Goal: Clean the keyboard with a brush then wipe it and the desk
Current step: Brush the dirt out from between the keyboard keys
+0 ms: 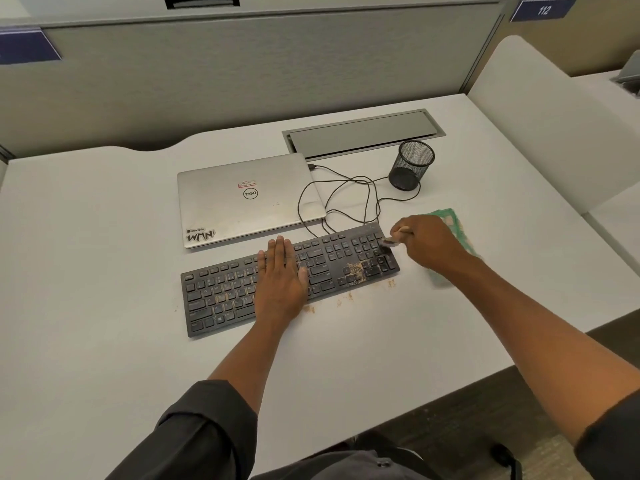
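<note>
Keyboard (290, 278) lies flat mid-worktop (104, 271), slanted, its right end toward 1 o'clock. Left hand (281, 278) presses on its middle, fingers straight and close together, pinning it. Right hand (424, 242) at the numpad end, fingers curled round a small brush (393, 240) held by the handle; bristle end blurred.

Keyboard judged light, rigid, apt to skid unless pinned. Brush light, best held at the handle. Cloth (453, 220) at 3 o'clock, soft, partly under the right hand.

Crumbs (355, 270) on the keys and the worktop at 6 o'clock. Cable (346, 195) loops at 12 o'clock, laptop (242, 199) at 11, mesh cup (411, 165) at 1. Open room toward 6 and 9; worktop edge near at 4.
</note>
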Demonstrator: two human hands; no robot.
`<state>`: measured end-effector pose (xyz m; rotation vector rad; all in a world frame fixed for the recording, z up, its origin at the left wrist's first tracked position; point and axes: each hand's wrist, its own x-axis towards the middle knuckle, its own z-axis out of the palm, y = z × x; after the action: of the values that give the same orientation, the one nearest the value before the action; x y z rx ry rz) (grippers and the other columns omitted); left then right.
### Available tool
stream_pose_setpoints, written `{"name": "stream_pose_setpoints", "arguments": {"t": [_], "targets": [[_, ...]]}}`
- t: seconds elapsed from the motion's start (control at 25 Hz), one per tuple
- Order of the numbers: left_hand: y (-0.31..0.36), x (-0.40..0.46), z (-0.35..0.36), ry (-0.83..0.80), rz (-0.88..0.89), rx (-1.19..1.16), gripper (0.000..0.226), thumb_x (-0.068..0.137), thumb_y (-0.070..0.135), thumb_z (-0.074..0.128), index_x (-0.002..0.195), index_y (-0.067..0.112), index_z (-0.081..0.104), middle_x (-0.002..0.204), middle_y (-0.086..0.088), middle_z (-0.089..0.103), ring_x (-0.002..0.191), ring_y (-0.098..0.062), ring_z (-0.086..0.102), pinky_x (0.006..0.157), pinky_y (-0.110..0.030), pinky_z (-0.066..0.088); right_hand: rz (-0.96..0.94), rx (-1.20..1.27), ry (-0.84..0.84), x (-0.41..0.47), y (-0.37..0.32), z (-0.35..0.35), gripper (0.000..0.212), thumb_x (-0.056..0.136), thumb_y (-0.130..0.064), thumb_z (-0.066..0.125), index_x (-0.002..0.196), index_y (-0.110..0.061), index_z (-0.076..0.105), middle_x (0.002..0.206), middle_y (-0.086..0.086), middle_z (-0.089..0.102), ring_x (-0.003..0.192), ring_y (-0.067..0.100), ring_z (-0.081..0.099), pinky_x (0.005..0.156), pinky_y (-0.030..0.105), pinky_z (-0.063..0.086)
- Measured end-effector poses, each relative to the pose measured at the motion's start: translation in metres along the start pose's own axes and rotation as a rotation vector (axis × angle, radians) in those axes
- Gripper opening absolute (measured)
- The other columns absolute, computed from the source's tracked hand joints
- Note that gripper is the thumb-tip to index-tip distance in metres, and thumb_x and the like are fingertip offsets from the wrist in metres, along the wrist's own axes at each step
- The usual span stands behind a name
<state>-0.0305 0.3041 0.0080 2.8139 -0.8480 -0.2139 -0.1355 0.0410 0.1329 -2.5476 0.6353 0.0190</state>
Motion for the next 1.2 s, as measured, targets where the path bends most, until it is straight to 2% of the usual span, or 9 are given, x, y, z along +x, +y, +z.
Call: {"name": "stream_pose_setpoints", "arguments": {"t": [0.2, 0.36, 0.52, 0.6, 0.76, 0.88, 0.92, 1.04, 1.2], "targets": [[0.000, 0.000, 0.001, -0.003, 0.002, -0.003, 0.073, 0.100, 0.046, 0.005, 0.161, 0.006, -0.004, 0.170, -0.013, -0.007, 0.156, -0.025, -0.012, 0.127, -0.044, -0.007, -0.061, -0.068, -0.160, -0.003, -0.010, 0.013, 0.013, 0.092, -0.008, 0.062, 0.097, -0.010, 0.074, 0.094, 0.002, 0.070, 0.087, 0.014, 0.061, 0.063, 0.016, 0.038], [0.000, 0.000, 0.001, 0.013, 0.005, -0.010, 0.075, 0.098, 0.046, 0.004, 0.161, 0.005, 0.000, 0.170, -0.014, -0.002, 0.157, -0.025, -0.007, 0.127, -0.044, -0.006, -0.149, 0.013, -0.131, -0.006, -0.017, 0.006, 0.015, 0.092, -0.010, 0.063, 0.098, -0.012, 0.076, 0.095, 0.005, 0.071, 0.087, 0.020, 0.061, 0.076, 0.031, 0.049], [-0.001, -0.001, 0.001, 0.024, 0.009, -0.012, 0.078, 0.096, 0.048, -0.001, 0.161, 0.004, 0.001, 0.170, -0.014, 0.000, 0.157, -0.026, -0.006, 0.127, -0.044, -0.006, -0.083, -0.134, -0.091, 0.008, -0.003, -0.001, 0.014, 0.091, -0.011, 0.063, 0.095, -0.012, 0.076, 0.092, 0.003, 0.072, 0.086, 0.016, 0.061, 0.071, 0.027, 0.041], [0.000, -0.001, 0.001, 0.028, 0.015, -0.015, 0.079, 0.095, 0.048, -0.002, 0.161, 0.004, 0.002, 0.170, -0.014, -0.001, 0.157, -0.026, -0.006, 0.127, -0.044, -0.006, -0.058, -0.184, -0.159, 0.007, -0.008, 0.009, 0.012, 0.090, -0.008, 0.063, 0.093, -0.011, 0.074, 0.089, 0.000, 0.070, 0.087, 0.016, 0.064, 0.069, 0.025, 0.043], [0.000, -0.001, 0.000, 0.014, 0.010, -0.008, 0.077, 0.096, 0.047, -0.001, 0.161, 0.005, -0.001, 0.170, -0.014, -0.003, 0.157, -0.026, -0.008, 0.127, -0.044, -0.007, -0.183, -0.155, -0.224, -0.004, -0.028, 0.023, 0.011, 0.092, -0.014, 0.063, 0.091, -0.013, 0.074, 0.091, 0.000, 0.070, 0.087, 0.018, 0.064, 0.074, 0.030, 0.051], [0.000, -0.001, -0.001, 0.013, 0.008, -0.009, 0.071, 0.103, 0.044, 0.009, 0.161, 0.005, 0.000, 0.170, -0.014, -0.002, 0.157, -0.026, -0.007, 0.127, -0.044, -0.006, -0.150, -0.043, -0.126, 0.002, -0.027, 0.006, 0.014, 0.092, -0.012, 0.063, 0.096, -0.013, 0.076, 0.088, -0.006, 0.066, 0.082, 0.011, 0.058, 0.065, 0.015, 0.040], [0.000, -0.001, -0.001, 0.012, 0.008, -0.008, 0.069, 0.105, 0.042, 0.013, 0.161, 0.004, 0.001, 0.170, -0.014, -0.002, 0.157, -0.026, -0.007, 0.127, -0.045, -0.006, -0.129, -0.076, -0.103, 0.005, -0.022, 0.001, 0.014, 0.092, -0.013, 0.062, 0.096, -0.014, 0.076, 0.087, -0.005, 0.066, 0.082, 0.012, 0.058, 0.064, 0.015, 0.038], [0.000, -0.001, -0.001, 0.012, 0.011, 0.000, 0.068, 0.106, 0.041, 0.015, 0.161, 0.004, 0.001, 0.170, -0.014, -0.001, 0.157, -0.026, -0.006, 0.127, -0.044, -0.007, -0.102, -0.209, -0.128, 0.011, -0.008, 0.001, 0.014, 0.089, -0.014, 0.061, 0.090, -0.017, 0.075, 0.086, -0.008, 0.069, 0.087, 0.016, 0.064, 0.068, 0.028, 0.046], [0.000, -0.001, 0.000, 0.011, 0.012, 0.003, 0.068, 0.106, 0.042, 0.015, 0.161, 0.004, 0.001, 0.170, -0.014, -0.001, 0.157, -0.026, -0.007, 0.127, -0.044, -0.006, -0.183, -0.134, -0.208, 0.002, -0.021, 0.014, 0.015, 0.091, -0.015, 0.063, 0.094, -0.018, 0.077, 0.091, -0.010, 0.070, 0.085, 0.011, 0.062, 0.071, 0.027, 0.046]]}}
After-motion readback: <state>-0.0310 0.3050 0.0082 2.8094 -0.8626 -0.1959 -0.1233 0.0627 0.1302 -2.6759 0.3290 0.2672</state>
